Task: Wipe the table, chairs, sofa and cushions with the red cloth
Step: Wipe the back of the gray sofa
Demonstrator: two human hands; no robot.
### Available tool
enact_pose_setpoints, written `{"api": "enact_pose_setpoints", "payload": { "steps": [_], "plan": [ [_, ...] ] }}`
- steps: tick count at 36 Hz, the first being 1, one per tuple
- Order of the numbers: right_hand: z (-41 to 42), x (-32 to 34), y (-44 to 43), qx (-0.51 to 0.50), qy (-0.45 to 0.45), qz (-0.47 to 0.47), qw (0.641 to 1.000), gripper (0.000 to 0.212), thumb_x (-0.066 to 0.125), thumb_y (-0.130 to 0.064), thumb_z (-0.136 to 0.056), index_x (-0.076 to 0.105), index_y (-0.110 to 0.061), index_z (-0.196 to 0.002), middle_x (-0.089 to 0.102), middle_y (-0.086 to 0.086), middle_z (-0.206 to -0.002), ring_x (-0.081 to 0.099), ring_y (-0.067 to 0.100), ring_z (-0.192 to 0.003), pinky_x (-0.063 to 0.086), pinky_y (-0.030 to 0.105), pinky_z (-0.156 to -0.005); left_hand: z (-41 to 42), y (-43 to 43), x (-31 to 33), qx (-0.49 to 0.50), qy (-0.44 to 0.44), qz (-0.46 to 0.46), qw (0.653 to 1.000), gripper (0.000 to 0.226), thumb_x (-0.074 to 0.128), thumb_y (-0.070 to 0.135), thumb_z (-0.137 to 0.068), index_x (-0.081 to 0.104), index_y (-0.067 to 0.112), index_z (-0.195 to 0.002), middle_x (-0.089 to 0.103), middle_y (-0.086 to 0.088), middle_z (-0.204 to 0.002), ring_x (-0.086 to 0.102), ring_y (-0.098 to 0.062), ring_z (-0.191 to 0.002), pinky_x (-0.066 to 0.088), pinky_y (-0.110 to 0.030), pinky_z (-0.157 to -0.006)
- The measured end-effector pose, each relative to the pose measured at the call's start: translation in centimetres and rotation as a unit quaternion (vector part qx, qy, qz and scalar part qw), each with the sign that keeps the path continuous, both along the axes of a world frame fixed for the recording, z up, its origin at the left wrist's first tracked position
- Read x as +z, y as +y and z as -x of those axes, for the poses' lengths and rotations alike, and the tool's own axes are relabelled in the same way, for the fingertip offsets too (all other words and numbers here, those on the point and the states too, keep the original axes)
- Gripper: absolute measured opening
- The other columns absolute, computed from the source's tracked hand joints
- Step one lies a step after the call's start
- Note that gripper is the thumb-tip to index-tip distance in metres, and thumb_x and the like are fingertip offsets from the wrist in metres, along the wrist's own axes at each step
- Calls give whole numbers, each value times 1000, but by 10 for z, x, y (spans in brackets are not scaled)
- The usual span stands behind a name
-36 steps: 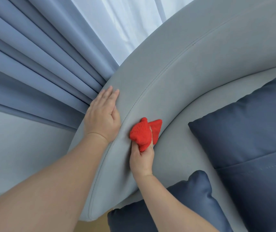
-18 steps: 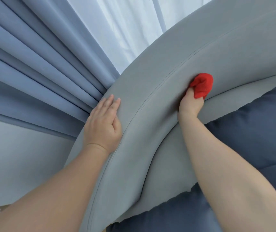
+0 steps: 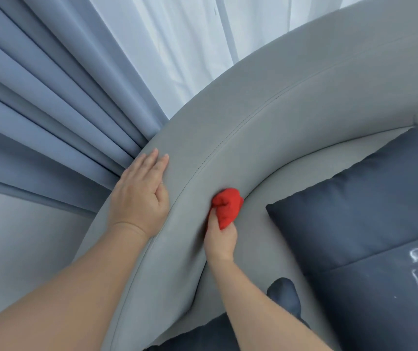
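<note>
Right hand (image 3: 220, 240) grips red cloth (image 3: 227, 206) against sofa (image 3: 291, 127); left hand (image 3: 141, 196) lies flat.

The left hand (image 3: 141, 196) lies flat, fingers together and extended, forearm stretched forward. The right hand (image 3: 220, 236) is clenched in a fist around a bunched red cloth (image 3: 228, 206), wrist straight.

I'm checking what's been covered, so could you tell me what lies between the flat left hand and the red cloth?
Only bare grey sofa back, crossed by its stitched seam, separates the left hand from the red cloth, per the head view.
</note>
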State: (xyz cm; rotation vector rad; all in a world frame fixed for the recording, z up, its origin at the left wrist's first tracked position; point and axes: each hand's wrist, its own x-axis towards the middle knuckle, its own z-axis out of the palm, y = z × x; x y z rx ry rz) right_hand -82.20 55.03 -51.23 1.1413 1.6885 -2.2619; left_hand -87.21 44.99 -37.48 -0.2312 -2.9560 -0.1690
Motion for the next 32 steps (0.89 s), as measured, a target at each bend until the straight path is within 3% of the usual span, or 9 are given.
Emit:
{"api": "enact_pose_setpoints", "payload": {
  "steps": [4,10,15,18,21,23,25,29,32],
  "plan": [
    [-39,1,-21,6,-6,16,1000,20,56,-19,-94,66,-4,-101,69,11,-98,57,15,-89,48,40,-91,-1,0,-1,1,-3,1,1000,56,29,21,-86,50,15,-137,45,-6,-145,38,-25,-136,33,-42,-109],
    [-44,-1,-14,39,-4,14,999,24,58,-17,-93,65,1,-108,63,9,-104,50,15,-96,43,44,-101,-1,-1,-3,1,0,0,1000,56,28,22,-85,51,15,-136,46,-6,-144,39,-25,-135,33,-43,-109],
    [-68,-11,-16,68,7,15,998,13,61,-10,-91,70,-16,-98,71,0,-94,61,9,-90,49,20,-84,-1,-1,-4,-2,0,-2,1000,56,28,21,-86,51,15,-136,47,-7,-144,40,-25,-135,33,-43,-110],
    [-73,-13,-25,56,-13,34,998,12,60,-11,-91,71,-13,-97,71,1,-94,61,12,-91,49,26,-87,-1,0,-3,-2,1,-1,1000,57,27,22,-85,51,14,-136,47,-7,-144,40,-25,-135,34,-44,-110],
    [-56,-11,-31,21,-6,12,1000,18,54,-7,-92,66,-2,-104,65,17,-115,58,25,-113,45,41,-102,0,1,-3,-5,6,-3,1000,57,26,23,-86,52,13,-135,47,-8,-143,41,-26,-134,34,-43,-109],
    [-43,-13,-29,0,21,-21,1000,14,49,0,-90,62,1,-95,61,23,-110,58,24,-103,43,50,-99,1,2,-3,-5,8,-7,1000,57,26,23,-86,52,14,-135,47,-7,-143,41,-26,-134,34,-43,-109],
    [-29,-17,-22,-17,26,-30,999,11,49,3,-88,59,0,-87,61,24,-102,53,19,-89,45,51,-95,1,3,-3,-5,11,-10,1000,56,27,22,-86,52,14,-136,47,-7,-143,40,-25,-135,34,-42,-109],
    [-2,-24,-5,-32,-11,-15,999,13,52,-10,-92,63,-2,-91,65,18,-99,55,21,-90,47,46,-97,0,3,-3,-8,11,-17,1000,57,24,24,-87,51,15,-136,46,-6,-144,39,-25,-136,32,-40,-110],
    [21,-30,10,-50,-12,-1,999,14,52,-18,-93,63,-11,-90,65,9,-96,57,21,-89,48,37,-89,-1,1,-3,-11,12,-16,1000,58,21,26,-87,50,14,-137,45,-7,-145,39,-25,-135,32,-40,-110]
  ]
}}
